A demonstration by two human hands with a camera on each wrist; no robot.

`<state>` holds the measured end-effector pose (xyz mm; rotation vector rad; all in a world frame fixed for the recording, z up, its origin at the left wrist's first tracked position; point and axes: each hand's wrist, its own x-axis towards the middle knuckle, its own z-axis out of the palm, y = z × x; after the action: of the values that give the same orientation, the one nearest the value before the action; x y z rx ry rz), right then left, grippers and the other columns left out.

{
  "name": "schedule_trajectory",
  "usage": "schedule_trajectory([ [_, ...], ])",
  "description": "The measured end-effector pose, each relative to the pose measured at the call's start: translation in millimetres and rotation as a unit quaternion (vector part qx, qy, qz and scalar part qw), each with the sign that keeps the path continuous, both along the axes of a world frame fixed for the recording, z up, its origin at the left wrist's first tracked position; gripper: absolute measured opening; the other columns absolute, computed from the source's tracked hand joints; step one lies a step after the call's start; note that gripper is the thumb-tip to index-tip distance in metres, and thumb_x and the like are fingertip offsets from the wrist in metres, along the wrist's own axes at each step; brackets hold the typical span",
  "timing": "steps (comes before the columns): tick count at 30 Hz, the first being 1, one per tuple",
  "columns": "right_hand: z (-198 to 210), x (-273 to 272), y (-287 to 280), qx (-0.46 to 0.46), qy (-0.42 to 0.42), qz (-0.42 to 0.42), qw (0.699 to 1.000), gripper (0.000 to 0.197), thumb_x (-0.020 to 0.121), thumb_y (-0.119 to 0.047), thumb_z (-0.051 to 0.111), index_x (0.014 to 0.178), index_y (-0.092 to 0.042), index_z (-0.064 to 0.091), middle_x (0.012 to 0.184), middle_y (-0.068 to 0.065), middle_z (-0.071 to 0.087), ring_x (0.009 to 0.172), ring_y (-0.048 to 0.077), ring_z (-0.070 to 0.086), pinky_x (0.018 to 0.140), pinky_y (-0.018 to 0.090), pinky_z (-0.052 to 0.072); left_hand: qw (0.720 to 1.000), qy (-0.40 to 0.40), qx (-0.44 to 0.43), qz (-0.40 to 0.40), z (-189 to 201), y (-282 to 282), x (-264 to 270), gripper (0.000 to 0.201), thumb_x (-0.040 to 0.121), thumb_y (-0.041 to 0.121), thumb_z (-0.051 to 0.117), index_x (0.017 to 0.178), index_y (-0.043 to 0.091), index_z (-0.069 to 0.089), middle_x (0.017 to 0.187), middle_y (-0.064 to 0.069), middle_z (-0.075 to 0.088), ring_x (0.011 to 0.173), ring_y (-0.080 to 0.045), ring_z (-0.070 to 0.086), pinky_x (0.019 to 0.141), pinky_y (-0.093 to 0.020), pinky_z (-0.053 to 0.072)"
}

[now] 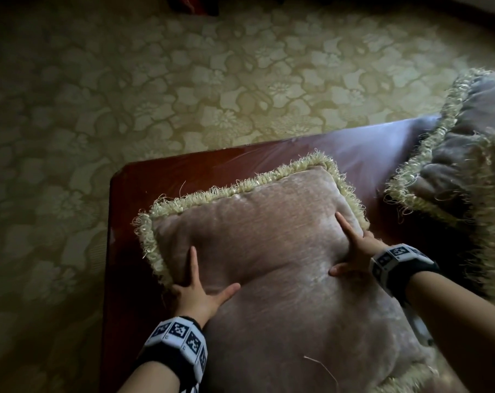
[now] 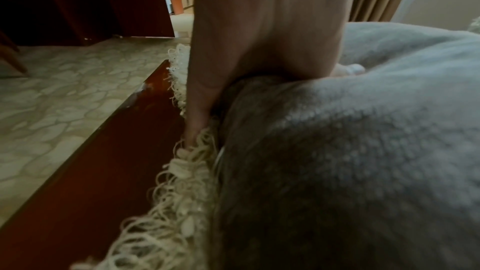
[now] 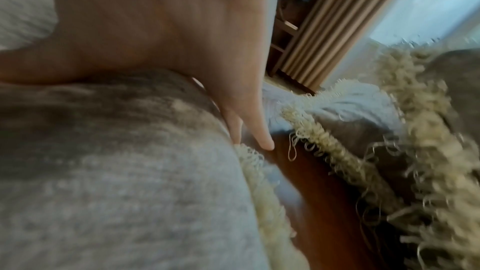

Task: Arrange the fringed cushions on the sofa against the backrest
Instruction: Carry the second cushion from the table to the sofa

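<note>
A patterned cream carpet fills the room; on it stands a glossy red-brown tabletop. A large pinkish fringed cushion lies flat there, reaching straight forward from the person, its far fringe toward the carpet. A second fringed cushion sits at the right — near, not touching. Both hands clasp the near cushion's sides: left hand and right hand, thumbs spread on top, fingers hooked at the edges — equally close. No sofa is visible.
</note>
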<state>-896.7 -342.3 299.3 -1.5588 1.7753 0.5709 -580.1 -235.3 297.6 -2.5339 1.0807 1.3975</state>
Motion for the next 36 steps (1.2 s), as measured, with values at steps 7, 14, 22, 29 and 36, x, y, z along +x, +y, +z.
schedule_trajectory([
  [7, -16.3, -9.5, 5.4, -0.061, -0.058, -0.047, 0.995, 0.143, 0.042, -0.061, 0.084, 0.141, -0.051, -0.019, 0.147, 0.029, 0.022, 0.136, 0.044, 0.027, 0.113, 0.047, 0.024, 0.999, -0.006, -0.042, 0.001, -12.0, -6.5, 4.2, 0.128, 0.059, 0.063, 0.073, 0.135, 0.049, -0.029, 0.146, -0.035, 0.007, 0.135, -0.046, 0.025, 0.108, -0.050, 0.029],
  [14, -18.9, -14.1, 14.3, -0.132, -0.184, -0.034, 0.973, 0.141, 0.049, -0.034, 0.092, 0.150, -0.027, -0.005, 0.159, 0.005, 0.013, 0.142, 0.028, 0.025, 0.113, 0.030, 0.022, 0.987, -0.017, -0.160, -0.017, -2.0, -8.4, 7.9, 0.130, 0.052, 0.056, 0.081, 0.144, 0.045, -0.011, 0.139, -0.029, 0.038, 0.126, -0.041, 0.043, 0.102, -0.045, 0.039],
  [22, 32.5, -39.5, 76.9, -0.230, -0.237, -0.121, 0.936, 0.140, 0.045, -0.034, 0.093, 0.152, -0.020, 0.004, 0.159, 0.003, 0.015, 0.144, 0.022, 0.022, 0.117, 0.034, 0.023, 0.966, -0.023, -0.235, -0.102, 68.7, -19.8, -8.1, 0.126, 0.052, 0.044, 0.086, 0.143, 0.049, -0.001, 0.144, -0.024, 0.034, 0.130, -0.039, 0.039, 0.107, -0.046, 0.033],
  [29, 121.1, -134.2, 156.5, -0.329, -0.205, -0.270, 0.881, 0.139, 0.046, -0.032, 0.093, 0.151, -0.025, 0.003, 0.158, 0.001, 0.018, 0.144, 0.019, 0.021, 0.116, 0.033, 0.024, 0.919, 0.046, -0.314, -0.232, 153.8, -45.4, -112.8, 0.124, 0.054, 0.038, 0.087, 0.144, 0.048, 0.003, 0.148, -0.019, 0.030, 0.134, -0.037, 0.033, 0.110, -0.047, 0.030],
  [36, 231.6, -247.4, 287.9, -0.435, -0.103, -0.387, 0.807, 0.136, 0.048, -0.035, 0.092, 0.150, -0.031, 0.003, 0.156, 0.009, 0.023, 0.142, 0.028, 0.026, 0.116, 0.041, 0.026, 0.837, 0.113, -0.378, -0.379, 230.7, -25.9, -272.3, 0.124, 0.051, 0.048, 0.085, 0.143, 0.047, 0.002, 0.150, -0.017, 0.029, 0.131, -0.040, 0.038, 0.109, -0.049, 0.034],
])
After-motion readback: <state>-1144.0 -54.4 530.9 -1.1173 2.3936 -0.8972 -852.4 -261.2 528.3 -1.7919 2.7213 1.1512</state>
